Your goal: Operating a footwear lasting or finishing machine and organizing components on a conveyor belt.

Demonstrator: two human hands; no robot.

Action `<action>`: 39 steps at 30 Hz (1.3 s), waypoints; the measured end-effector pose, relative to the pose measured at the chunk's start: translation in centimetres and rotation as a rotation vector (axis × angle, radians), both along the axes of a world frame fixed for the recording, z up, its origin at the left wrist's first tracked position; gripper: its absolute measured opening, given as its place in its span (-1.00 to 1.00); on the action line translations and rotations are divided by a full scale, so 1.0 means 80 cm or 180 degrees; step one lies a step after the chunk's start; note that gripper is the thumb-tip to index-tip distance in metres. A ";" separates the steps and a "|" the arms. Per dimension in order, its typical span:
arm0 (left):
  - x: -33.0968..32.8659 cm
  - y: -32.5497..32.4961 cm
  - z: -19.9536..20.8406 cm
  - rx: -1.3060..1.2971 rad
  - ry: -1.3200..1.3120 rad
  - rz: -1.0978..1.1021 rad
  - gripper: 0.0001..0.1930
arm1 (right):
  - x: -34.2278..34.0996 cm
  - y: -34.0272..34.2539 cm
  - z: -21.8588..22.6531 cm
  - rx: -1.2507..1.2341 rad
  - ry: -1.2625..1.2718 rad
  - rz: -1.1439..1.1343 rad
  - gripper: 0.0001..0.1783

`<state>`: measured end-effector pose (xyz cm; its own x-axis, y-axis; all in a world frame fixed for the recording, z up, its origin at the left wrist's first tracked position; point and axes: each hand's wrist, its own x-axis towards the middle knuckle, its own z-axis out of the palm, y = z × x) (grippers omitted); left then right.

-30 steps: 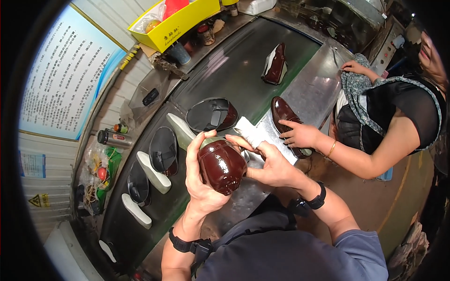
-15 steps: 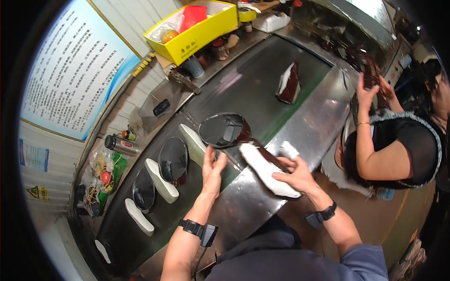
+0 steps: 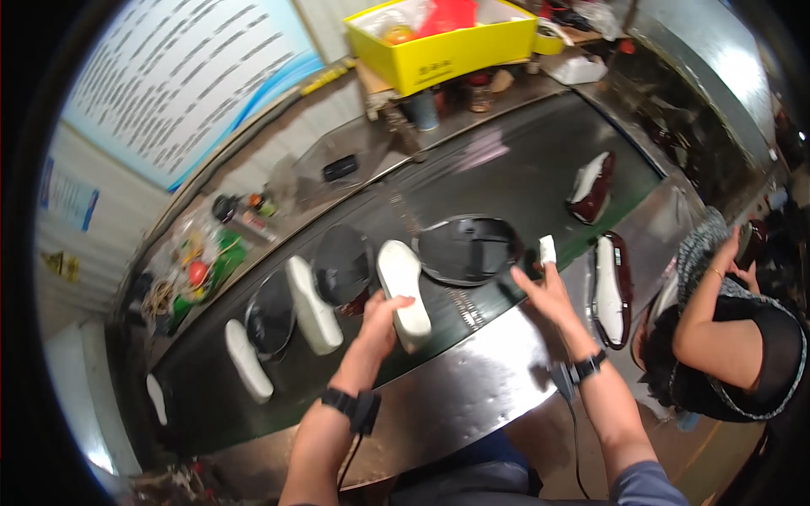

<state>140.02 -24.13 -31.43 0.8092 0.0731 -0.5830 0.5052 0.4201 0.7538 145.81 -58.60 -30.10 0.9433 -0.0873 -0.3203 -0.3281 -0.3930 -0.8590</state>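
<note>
Belt [image 3: 506, 169] looks crowded: left hand [image 3: 381, 325] grips a white sole [image 3: 403, 291] at its near edge, right hand [image 3: 548, 291] spread over a shoe [image 3: 468, 249]. Sole could slip, loose grip.

Bare forearms; a black strapped band [image 3: 354, 408] with trailing cable on the left wrist; black watch-like band [image 3: 588, 367] on the right; blue sleeve [image 3: 650, 491].
</note>
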 end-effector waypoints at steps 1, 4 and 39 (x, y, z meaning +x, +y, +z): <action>-0.043 0.006 0.024 -0.0145 0.0071 0.0017 -0.30 | 0.013 0.027 0.008 0.0519 0.0310 -0.0176 0.09; -0.184 0.025 0.111 -0.1423 -0.0274 0.0569 -0.18 | 0.058 0.056 -0.029 0.0031 0.0307 -0.0324 0.11; -0.044 0.222 -0.024 0.2075 0.0579 -0.0430 -0.04 | -0.170 0.362 -0.017 0.1685 0.0367 0.0005 -0.05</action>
<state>136.47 -6.34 -33.33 0.7292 0.3603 -0.5817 0.6637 -0.1656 0.7294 132.24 -29.65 -31.50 0.8994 0.1156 -0.4216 -0.4318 0.0832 -0.8981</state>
